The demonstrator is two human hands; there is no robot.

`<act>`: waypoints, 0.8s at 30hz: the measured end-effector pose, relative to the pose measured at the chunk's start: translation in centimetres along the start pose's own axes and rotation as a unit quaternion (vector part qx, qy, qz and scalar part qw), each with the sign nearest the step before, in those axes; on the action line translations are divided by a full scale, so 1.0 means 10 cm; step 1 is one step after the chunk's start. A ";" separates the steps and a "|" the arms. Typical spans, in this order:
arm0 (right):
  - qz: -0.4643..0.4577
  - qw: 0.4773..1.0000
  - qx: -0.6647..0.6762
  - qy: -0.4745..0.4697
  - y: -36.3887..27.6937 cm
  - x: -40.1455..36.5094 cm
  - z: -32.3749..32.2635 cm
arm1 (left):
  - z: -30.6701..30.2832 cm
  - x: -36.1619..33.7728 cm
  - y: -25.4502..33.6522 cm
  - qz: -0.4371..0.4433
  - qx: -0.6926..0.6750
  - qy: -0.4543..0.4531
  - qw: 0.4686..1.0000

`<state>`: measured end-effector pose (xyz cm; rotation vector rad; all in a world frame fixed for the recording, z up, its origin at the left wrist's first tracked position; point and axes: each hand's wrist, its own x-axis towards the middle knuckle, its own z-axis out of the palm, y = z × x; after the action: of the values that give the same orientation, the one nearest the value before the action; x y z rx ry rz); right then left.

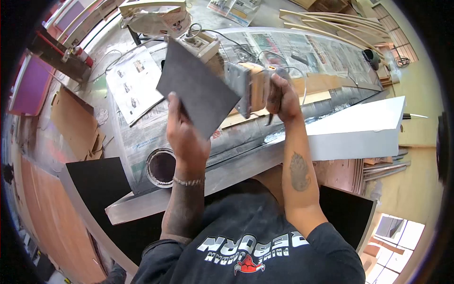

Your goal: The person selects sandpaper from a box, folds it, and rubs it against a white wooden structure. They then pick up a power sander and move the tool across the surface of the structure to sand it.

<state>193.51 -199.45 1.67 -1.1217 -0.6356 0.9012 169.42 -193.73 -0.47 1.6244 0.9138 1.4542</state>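
Note:
My left hand grips a dark grey sheet of sandpaper by its lower edge, thumb on the near face. The sheet is raised and tilted above the newspaper-covered table. Wrapped round the body of an electric sander is my right hand, holding the tool on its side so its flat grey pad faces the sandpaper. In this view the sheet's right corner overlaps the pad's edge. A cord trails off behind the sander.
Close to my left forearm stands an open round can. A white panel lies by my right forearm. Printed sheets rest on the table's left, a power strip behind the sandpaper, and wood strips at the back right.

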 end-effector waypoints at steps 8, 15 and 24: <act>0.264 0.958 0.114 -0.016 0.94 0.30 -0.47 | 0.73 0.38 -0.34 -0.345 -0.444 -0.087 0.822; 0.254 0.966 -0.046 -0.016 0.90 0.25 -0.29 | 1.01 0.35 -0.63 -0.355 -0.423 -0.001 0.834; 0.177 0.975 -0.133 -0.013 1.47 0.30 -0.68 | 1.03 0.31 -0.75 -0.365 -0.222 -0.022 0.904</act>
<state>196.36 -197.79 -14.49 -1.4970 -0.5991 1.1605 179.75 -188.32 -6.37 0.8303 0.9375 0.9826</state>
